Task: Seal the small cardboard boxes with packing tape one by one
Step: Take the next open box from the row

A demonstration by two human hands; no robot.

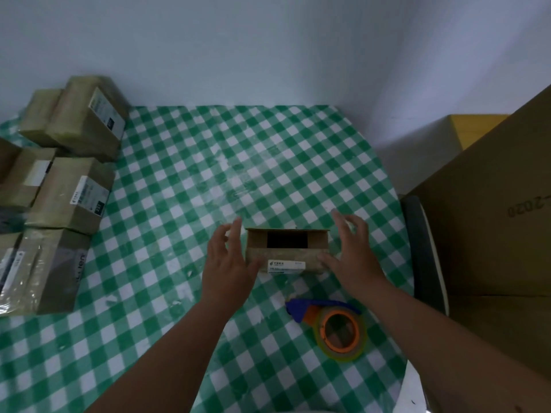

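A: State of the hands?
B: Left hand (228, 265) and right hand (351, 251): fingers straight, flanking the small box (287, 251) at its 9 and 3 o'clock sides. Contact cannot be confirmed.

A: Box location?
B: Centre of the checked worktop (190, 180), top flaps open. Tape dispenser (332, 324) lies at 5 o'clock of it. Taped boxes (68, 192) are stacked at 9 o'clock.

— Anything legible here?
— "2020", upside down, printed on the large cardboard carton (489, 222) at right. "247" on a taped parcel's label (89, 198) at left.
— And the small box's white label (286, 266)?
— Too blurred to read.
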